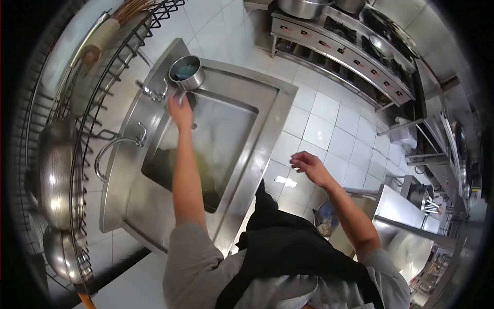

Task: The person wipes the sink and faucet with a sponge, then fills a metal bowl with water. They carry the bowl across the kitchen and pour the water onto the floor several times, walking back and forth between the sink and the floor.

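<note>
A steel saucepan (193, 81) stands at the far left corner of the sink unit, with something blue-green inside it. My left hand (180, 112) is just below it, fingers closed around what looks like its short handle; the fingers are slightly blurred. Under my left forearm lies the steel sink basin (226, 121), holding cloudy water with a yellowish patch. To the left of that hand is a tap (152, 91). My right hand (307, 165) hangs over the tiled floor, fingers loosely bent and apart, with nothing in it.
A second, curved tap (110, 152) rises from the sink's left edge. Along the left, a black wire rack (82, 154) carries a large metal bowl (59, 175). At the back right stands a stove (339, 49) with pots. A steel table (401, 203) is on my right.
</note>
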